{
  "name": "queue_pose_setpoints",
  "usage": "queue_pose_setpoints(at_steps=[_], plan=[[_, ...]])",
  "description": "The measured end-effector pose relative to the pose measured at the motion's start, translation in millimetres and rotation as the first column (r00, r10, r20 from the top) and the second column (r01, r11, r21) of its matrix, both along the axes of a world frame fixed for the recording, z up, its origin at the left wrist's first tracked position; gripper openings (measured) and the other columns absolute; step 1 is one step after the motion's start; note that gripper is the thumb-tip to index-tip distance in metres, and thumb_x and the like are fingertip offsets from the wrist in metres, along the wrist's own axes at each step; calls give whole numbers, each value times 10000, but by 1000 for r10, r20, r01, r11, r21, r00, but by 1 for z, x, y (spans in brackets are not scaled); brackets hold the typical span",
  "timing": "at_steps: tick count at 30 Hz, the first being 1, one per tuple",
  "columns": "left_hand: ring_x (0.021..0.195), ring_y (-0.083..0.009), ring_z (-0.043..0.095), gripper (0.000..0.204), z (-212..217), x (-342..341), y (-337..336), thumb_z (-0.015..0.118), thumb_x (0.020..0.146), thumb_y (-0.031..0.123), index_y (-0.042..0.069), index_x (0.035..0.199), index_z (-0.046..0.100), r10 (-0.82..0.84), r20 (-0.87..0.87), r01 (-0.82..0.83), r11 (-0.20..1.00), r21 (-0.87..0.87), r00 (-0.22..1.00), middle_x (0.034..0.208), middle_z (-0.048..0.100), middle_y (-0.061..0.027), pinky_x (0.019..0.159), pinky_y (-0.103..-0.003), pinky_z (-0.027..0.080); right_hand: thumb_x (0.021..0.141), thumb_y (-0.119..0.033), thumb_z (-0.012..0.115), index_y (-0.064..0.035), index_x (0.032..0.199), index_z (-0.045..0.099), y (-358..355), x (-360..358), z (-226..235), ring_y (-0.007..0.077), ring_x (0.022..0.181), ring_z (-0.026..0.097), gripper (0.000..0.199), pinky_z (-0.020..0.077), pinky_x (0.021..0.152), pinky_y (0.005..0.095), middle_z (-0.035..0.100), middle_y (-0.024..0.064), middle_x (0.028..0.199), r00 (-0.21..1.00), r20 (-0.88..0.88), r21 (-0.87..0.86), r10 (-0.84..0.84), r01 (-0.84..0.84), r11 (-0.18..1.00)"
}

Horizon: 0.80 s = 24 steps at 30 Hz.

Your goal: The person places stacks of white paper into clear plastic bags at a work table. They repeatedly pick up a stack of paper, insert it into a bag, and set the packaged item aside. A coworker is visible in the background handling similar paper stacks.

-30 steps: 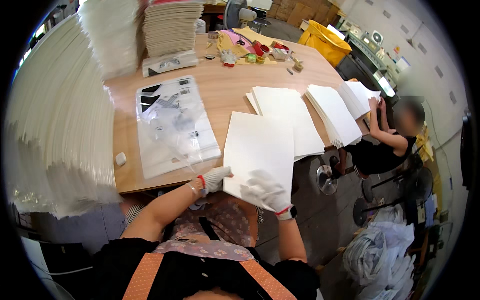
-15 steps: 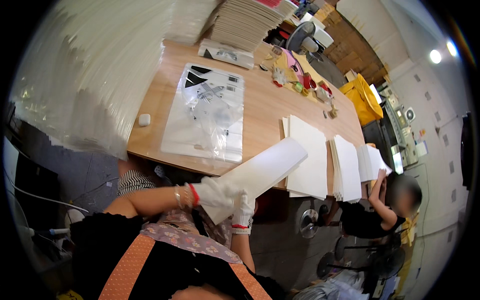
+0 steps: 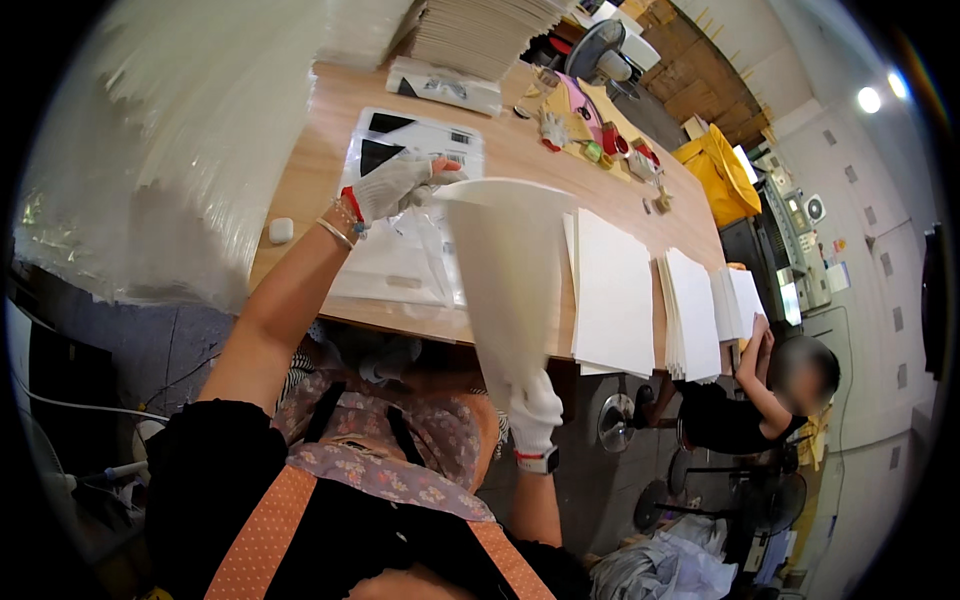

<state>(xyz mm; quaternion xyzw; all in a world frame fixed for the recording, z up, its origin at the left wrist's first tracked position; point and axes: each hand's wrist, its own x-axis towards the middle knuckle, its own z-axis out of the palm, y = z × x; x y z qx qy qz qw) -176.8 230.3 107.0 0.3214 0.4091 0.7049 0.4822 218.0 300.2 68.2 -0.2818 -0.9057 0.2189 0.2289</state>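
**White sheet held at both ends over the table edge**

Above the near edge of the table (image 3: pixel 520 160), both gloved hands are closed on one large white sheet (image 3: pixel 500 280). The left hand (image 3: pixel 395 185), in a white knit glove with a red cuff, pinches the sheet's upper corner, fingers curled tight, with a bracelet on the wrist behind it. The right hand (image 3: pixel 535 410), gloved the same way, grips the lower end of the sheet below the table edge, near the person's lap. The sheet hangs between them, bowed into a soft curve (it looks stiff enough to keep its shape), and covers part of the clear plastic bags (image 3: pixel 405 240) lying flat on the wood.

That table is a long one of pale wood. To the right of the held sheet lie stacks of white sheets (image 3: pixel 610 290), set side by side along the near edge. At the far end stands a tall stack of flat pieces (image 3: pixel 480 35), with small bits of coloured clutter (image 3: pixel 600 145) beyond it. A great heap of translucent white bags (image 3: pixel 150 150) fills the left side, glossy and crinkled. A small white block (image 3: pixel 281 230) rests near it on the wood.

Another person (image 3: pixel 760 400) sits at the right end of the table, one arm raised to the stacks. Behind are a yellow bin (image 3: pixel 715 170) and a fan (image 3: pixel 595 50).
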Motion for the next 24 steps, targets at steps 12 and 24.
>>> queue_pose_setpoints(at_steps=[12, 24], plan=[[825, -300, 618, 357, -19, 170, -16, 614, 824, 253, 47, 1111, 565, -152, -870, -266, 915, -303, 468, 958, 623, -124, 778, -406, 503, 897, -342, 508, -93, 1118, 525, 41, -99, -17, 340, 942, 611, 333, 484, 765, 439, 613, 154, 970, 888, 233, -123, -395, 430, 894], [738, -186, 518, 206, -169, 95, -114, 451, 934, 106, 23, 1118, 495, 544, -603, -782, 576, -238, 583, 940, 561, -70, 681, -275, 458, 901, -188, 500, -60, 1304, 439, 40, -85, -74, 423, 925, 591, 428, 465, 741, 492, 620, 230, 1039, 960, 275, -423, -45, 163, 891]])
